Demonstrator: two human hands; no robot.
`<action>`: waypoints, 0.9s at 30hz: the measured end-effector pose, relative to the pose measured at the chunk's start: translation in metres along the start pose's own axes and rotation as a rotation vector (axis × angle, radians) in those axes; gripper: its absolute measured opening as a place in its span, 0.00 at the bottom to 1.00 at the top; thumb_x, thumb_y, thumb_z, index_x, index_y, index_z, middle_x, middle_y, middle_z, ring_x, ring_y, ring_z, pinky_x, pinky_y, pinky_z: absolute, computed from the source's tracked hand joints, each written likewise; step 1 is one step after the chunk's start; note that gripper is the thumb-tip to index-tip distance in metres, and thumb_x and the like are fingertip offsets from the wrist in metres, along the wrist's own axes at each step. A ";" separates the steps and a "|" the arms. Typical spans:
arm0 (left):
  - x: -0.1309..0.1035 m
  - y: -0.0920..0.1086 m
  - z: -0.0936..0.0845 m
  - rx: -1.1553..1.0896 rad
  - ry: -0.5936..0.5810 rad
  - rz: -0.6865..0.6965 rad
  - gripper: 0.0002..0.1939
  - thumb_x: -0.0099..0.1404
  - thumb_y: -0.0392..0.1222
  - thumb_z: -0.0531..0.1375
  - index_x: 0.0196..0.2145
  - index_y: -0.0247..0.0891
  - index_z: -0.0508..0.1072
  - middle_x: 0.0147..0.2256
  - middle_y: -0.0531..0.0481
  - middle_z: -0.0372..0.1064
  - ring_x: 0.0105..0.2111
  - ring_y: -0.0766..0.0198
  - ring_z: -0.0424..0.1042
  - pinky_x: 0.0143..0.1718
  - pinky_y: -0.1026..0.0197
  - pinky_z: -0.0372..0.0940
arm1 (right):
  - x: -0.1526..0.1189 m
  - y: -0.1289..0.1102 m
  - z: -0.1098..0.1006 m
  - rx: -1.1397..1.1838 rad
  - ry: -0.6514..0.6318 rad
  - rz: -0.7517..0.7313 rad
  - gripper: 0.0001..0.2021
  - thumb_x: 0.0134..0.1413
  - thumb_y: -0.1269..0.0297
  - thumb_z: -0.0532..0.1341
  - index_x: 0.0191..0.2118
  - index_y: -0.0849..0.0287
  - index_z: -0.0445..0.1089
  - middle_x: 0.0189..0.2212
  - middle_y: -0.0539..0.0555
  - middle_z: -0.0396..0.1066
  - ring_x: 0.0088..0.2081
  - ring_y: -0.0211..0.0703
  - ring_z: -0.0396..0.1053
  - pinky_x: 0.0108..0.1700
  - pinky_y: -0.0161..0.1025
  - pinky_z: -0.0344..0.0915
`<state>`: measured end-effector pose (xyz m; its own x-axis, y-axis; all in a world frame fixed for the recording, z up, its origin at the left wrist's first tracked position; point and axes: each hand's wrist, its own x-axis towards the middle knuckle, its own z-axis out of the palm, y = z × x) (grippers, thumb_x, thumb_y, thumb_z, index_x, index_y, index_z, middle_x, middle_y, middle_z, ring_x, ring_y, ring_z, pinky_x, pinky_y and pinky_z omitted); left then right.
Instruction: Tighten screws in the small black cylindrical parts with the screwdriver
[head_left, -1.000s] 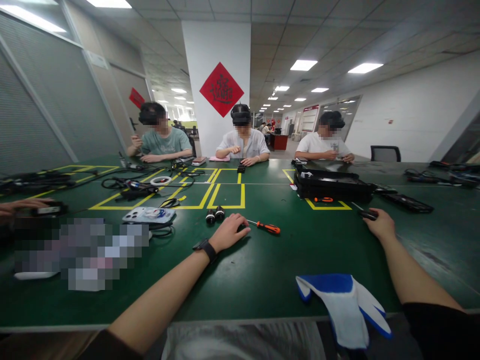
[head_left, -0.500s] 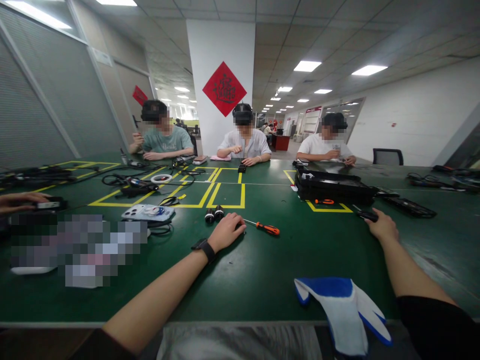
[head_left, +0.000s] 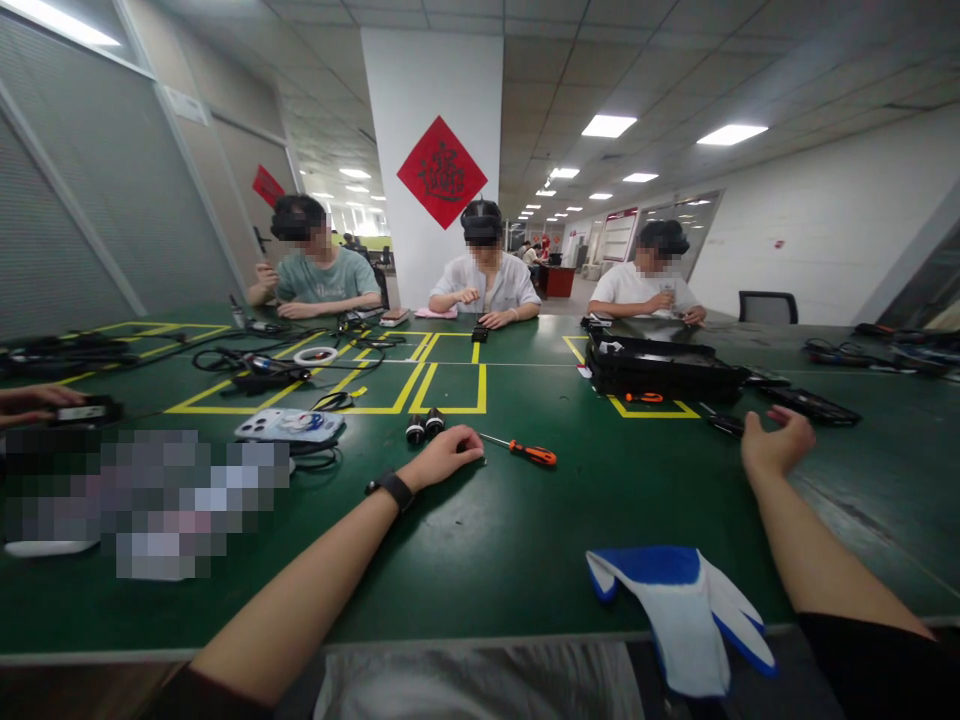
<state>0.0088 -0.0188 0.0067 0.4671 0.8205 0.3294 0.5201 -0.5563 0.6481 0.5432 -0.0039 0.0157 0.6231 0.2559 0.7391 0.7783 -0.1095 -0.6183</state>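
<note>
My left hand (head_left: 448, 455), with a black band on the wrist, rests on the green table, its fingers curled and pressed together; whatever may be under the fingertips is too small to make out. Beside it lie two black cylindrical parts (head_left: 425, 428) and an orange-handled screwdriver (head_left: 534, 454), its shaft tip close to my fingers. At the right, my right hand (head_left: 776, 440) is raised with fingers apart, holding nothing. Just left of it lies a dark handheld tool (head_left: 724, 421). A blue and white glove (head_left: 679, 600) hangs over the near table edge.
Black trays (head_left: 664, 368) stand beyond a second orange screwdriver (head_left: 643, 398). Phones, one in a patterned case (head_left: 291, 425), and cables lie left. Another person's hand (head_left: 34, 402) holds a device at the far left. Three people sit across the table (head_left: 465, 550).
My right hand has let go of the dark tool, lifted and opened. My left hand remains beside the cylinders, its fingers slightly more curled. The view has shifted slightly.
</note>
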 end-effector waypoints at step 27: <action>0.000 0.027 0.021 -0.205 0.026 0.139 0.12 0.63 0.48 0.48 0.34 0.37 0.64 0.40 0.47 0.61 0.43 0.65 0.61 0.48 0.58 0.56 | -0.200 -0.244 -0.008 0.764 -0.925 -0.955 0.07 0.52 0.60 0.57 0.35 0.56 0.69 0.30 0.53 0.68 0.36 0.42 0.63 0.39 0.40 0.60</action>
<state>0.0373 -0.0366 0.0096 0.5040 0.7425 0.4412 0.2947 -0.6280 0.7203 0.2290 -0.0360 0.0208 -0.5609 0.4628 0.6865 0.4431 0.8682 -0.2234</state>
